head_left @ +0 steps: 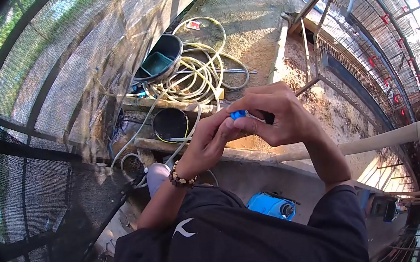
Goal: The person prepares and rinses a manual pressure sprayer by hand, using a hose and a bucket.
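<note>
A small blue plastic piece [238, 114] sits between the fingertips of my two hands, in front of my chest. My right hand [279, 114] pinches it with thumb and bent forefinger. From the other side, the thumb and fingers of my left hand [210, 139] close on it; a beaded bracelet [178, 178] is on that wrist. My fingers cover much of the piece, so its exact kind does not show. Below my right forearm stands a blue tank [267, 205] with a dark round cap.
A coiled yellowish hose [206, 74] lies ahead beside a black tub [174, 46] holding a green basin [156, 64]. A black bucket [170, 124] stands nearer. Mesh netting [59, 97] walls the left; wire cages [364, 23] and a pole [394, 134] are at right.
</note>
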A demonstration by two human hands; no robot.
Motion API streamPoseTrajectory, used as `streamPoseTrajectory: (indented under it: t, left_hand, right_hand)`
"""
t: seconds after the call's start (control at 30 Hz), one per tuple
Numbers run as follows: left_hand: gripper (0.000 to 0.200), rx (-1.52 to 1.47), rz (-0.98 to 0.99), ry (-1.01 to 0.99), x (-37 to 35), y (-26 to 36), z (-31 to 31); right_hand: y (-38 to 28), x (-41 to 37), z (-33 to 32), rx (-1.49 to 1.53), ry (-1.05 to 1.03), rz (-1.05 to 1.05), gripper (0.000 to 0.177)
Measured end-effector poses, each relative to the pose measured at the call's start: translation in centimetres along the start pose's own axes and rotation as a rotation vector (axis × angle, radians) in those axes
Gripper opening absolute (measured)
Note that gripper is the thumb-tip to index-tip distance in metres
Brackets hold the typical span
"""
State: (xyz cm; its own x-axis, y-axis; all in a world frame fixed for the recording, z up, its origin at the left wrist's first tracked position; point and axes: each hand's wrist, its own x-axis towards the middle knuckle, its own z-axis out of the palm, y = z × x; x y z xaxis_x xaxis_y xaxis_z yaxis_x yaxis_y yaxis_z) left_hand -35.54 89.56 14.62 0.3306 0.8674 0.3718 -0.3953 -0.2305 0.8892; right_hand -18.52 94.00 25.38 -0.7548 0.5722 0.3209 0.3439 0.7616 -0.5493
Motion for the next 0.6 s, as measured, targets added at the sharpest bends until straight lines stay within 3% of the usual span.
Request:
streamPoseTrajectory:
  t: [0.07,0.17,0.27,0.33,0.43,0.47,0.5,0.53,0.57,0.6]
  left_hand:
    - [0.035,0.003,-0.045,-0.114,-0.5,-0.7,-0.6]
    - [0.036,-0.089,-0.023,-0.018,-0.1,-0.2,0.2]
    - [0.041,0.051,0.039,0.029,-0.3,0.1,0.5]
    - [0.042,0.053,-0.009,0.035,-0.5,0.5,-0.4]
    - [0.043,0.058,-0.028,0.088,-0.8,0.8,-1.2]
    - [0.043,0.055,-0.027,0.109,-0.9,0.8,-1.2]
    - [0.043,0.052,-0.021,0.114,-0.9,0.9,-1.3]
    - [0.043,0.048,-0.016,0.118,-0.8,1.1,-1.2]
    - [0.043,0.045,-0.012,0.121,-0.8,1.2,-1.2]
    - [0.040,0.027,-0.019,0.093,-0.9,1.1,-1.3]
  right_hand:
    - [0.3,0.2,0.4,0.019,0.003,-0.074,0.008]
    - [-0.4,0.6,1.1,-0.192,0.059,0.018,0.017]
    - [1.8,1.0,1.5,-0.044,0.507,0.197,0.028]
    - [4.2,1.0,-0.4,0.326,0.615,0.242,0.036]
    - [4.3,0.6,-0.4,0.417,0.436,0.227,0.039]
    - [3.9,0.2,0.1,0.398,0.345,0.229,0.033]
    - [3.4,0.3,1.1,0.430,0.330,0.166,0.012]
    - [1.5,0.3,0.8,0.410,0.226,0.207,0.012]
    - [-0.7,0.4,0.4,0.385,0.120,0.244,0.028]
    - [-0.9,0.5,0.7,0.373,0.144,0.179,0.032]
